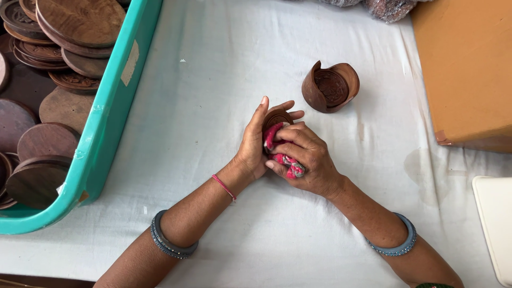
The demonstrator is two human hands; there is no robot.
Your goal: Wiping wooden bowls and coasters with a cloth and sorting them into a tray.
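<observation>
My left hand (255, 143) holds a round brown wooden disc (277, 116) upright over the white cloth-covered table (213, 85). Only the disc's upper rim shows between my fingers. My right hand (306, 156) grips a bunched red and grey rag (284, 160) and presses it against the disc's face. Both hands meet at the middle of the table.
A brown wooden cup-shaped holder (329, 86) lies on its side behind my hands, a carved disc inside it. A teal plastic crate (109, 106) at the left holds several wooden discs. An orange-brown box (469, 69) sits at the right, a white tray corner (493, 224) below it.
</observation>
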